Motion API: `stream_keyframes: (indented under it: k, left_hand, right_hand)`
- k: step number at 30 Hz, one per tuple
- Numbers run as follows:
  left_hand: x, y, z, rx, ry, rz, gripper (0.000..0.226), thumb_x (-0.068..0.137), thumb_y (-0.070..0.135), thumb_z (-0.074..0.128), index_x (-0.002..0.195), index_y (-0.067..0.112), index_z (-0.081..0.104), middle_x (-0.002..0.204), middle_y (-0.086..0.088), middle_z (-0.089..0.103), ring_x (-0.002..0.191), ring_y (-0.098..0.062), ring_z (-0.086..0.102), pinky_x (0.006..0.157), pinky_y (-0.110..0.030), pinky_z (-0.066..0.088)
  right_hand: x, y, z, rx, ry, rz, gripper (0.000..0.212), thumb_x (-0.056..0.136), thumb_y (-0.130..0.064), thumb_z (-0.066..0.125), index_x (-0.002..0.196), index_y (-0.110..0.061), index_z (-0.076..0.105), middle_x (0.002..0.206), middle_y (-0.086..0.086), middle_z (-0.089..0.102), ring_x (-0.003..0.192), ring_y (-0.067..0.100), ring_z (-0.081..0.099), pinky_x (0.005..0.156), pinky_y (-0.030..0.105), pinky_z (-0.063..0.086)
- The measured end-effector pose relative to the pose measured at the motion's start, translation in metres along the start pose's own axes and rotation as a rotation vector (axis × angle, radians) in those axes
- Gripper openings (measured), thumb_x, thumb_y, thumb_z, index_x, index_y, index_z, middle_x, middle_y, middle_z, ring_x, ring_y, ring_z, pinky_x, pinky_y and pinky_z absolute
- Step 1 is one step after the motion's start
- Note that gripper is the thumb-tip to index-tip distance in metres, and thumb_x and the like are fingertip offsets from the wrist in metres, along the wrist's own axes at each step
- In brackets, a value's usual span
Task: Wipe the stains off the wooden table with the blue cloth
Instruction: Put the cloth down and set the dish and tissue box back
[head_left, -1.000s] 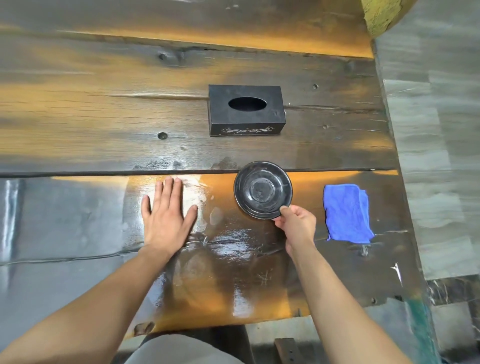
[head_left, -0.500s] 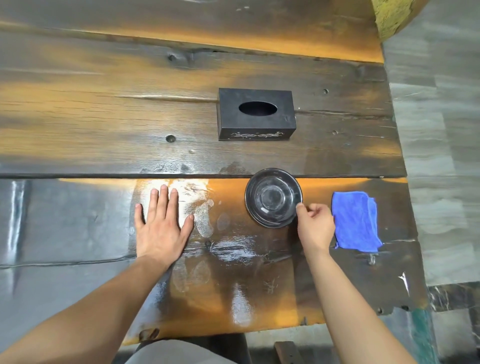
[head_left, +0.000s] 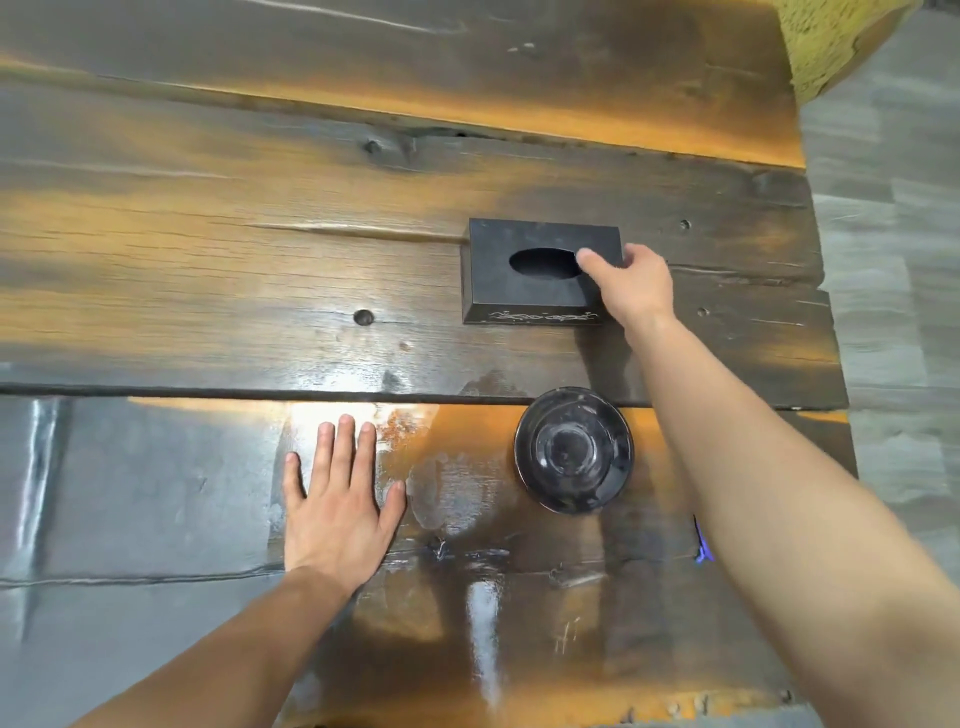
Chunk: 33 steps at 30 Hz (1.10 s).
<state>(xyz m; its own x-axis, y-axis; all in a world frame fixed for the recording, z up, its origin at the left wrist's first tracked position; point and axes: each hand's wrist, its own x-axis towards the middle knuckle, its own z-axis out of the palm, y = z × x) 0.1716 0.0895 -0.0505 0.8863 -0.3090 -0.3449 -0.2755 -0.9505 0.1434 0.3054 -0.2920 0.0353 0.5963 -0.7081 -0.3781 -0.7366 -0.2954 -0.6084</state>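
Note:
The dark wooden table (head_left: 208, 270) fills the view, with pale smeared stains (head_left: 436, 488) on the glossy near plank. My left hand (head_left: 340, 499) lies flat on that plank, fingers spread, just left of the stains. My right hand (head_left: 626, 283) reaches far forward and grips the right end of a black tissue box (head_left: 524, 270), thumb on top by its oval slot. My right forearm hides nearly all of the blue cloth (head_left: 702, 545); only a thin blue sliver shows at the arm's left edge.
A black round saucer (head_left: 574, 452) sits on the near plank between my arms, below the tissue box. The table's right edge drops to a grey tiled floor (head_left: 904, 312). A yellow rough object (head_left: 831, 36) stands at the top right corner.
My right hand left the saucer's rim and reached forward to the tissue box, taking hold of its right end. My forearm now covers the blue cloth. The left hand stayed flat.

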Motion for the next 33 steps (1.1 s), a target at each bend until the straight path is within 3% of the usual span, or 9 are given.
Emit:
stream_keyframes:
  k: [4,9,15,21,29,33]
  left_hand:
    - [0.001,-0.001,0.002,-0.012,0.000,-0.004,0.077,0.103,0.063,0.021,0.166,0.022,0.005,0.175,-0.001,-0.003,0.160,-0.018,-0.015,0.128,-0.059,0.002]
    - [0.001,-0.001,0.002,-0.008,-0.007,-0.009,0.077,0.103,0.063,0.022,0.166,0.022,0.009,0.175,-0.002,0.001,0.161,-0.020,-0.010,0.128,-0.059,0.003]
    - [0.001,-0.002,0.003,-0.022,0.000,-0.011,0.077,0.103,0.063,0.024,0.166,0.022,0.011,0.175,-0.001,0.003,0.162,-0.020,-0.007,0.128,-0.059,0.003]
    - [0.001,0.000,-0.001,-0.042,0.001,-0.016,0.076,0.103,0.063,0.021,0.167,0.024,0.006,0.175,0.002,-0.004,0.160,-0.017,-0.015,0.128,-0.055,-0.008]
    - [0.000,-0.001,-0.006,-0.098,-0.008,-0.004,0.076,0.103,0.063,0.019,0.167,0.025,0.002,0.175,0.002,-0.006,0.160,-0.016,-0.017,0.128,-0.055,-0.008]
    - [-0.015,-0.009,-0.012,-0.210,0.066,-0.027,0.072,0.101,0.054,0.034,0.163,0.018,0.024,0.175,-0.002,0.014,0.162,-0.018,0.002,0.129,-0.056,0.002]
  right_hand:
    - [0.015,0.001,0.012,0.042,-0.015,0.034,0.065,0.064,-0.057,0.081,0.114,-0.016,0.070,0.111,0.001,0.075,0.102,0.024,0.070,0.095,0.043,0.058]
    - [0.019,0.002,0.016,0.061,0.008,0.056,0.051,0.072,-0.044,0.084,0.112,-0.014,0.071,0.107,0.001,0.076,0.098,0.023,0.071,0.091,0.040,0.059]
    - [0.014,0.004,0.014,0.030,0.028,0.086,0.047,0.074,-0.045,0.085,0.108,-0.015,0.071,0.104,0.001,0.075,0.096,0.026,0.070,0.089,0.041,0.059]
    - [-0.009,0.003,0.008,0.005,0.086,0.047,0.046,0.077,-0.047,0.082,0.108,-0.015,0.070,0.106,0.003,0.075,0.098,0.027,0.069,0.092,0.044,0.057]
    - [-0.077,-0.002,0.021,0.068,0.059,0.015,0.046,0.073,-0.053,0.081,0.101,-0.017,0.070,0.096,-0.001,0.075,0.091,0.024,0.070,0.090,0.045,0.058]
    - [-0.126,0.000,0.039,0.050,0.005,-0.008,0.048,0.078,-0.052,0.079,0.107,-0.016,0.068,0.095,0.000,0.072,0.092,0.025,0.069,0.087,0.044,0.059]
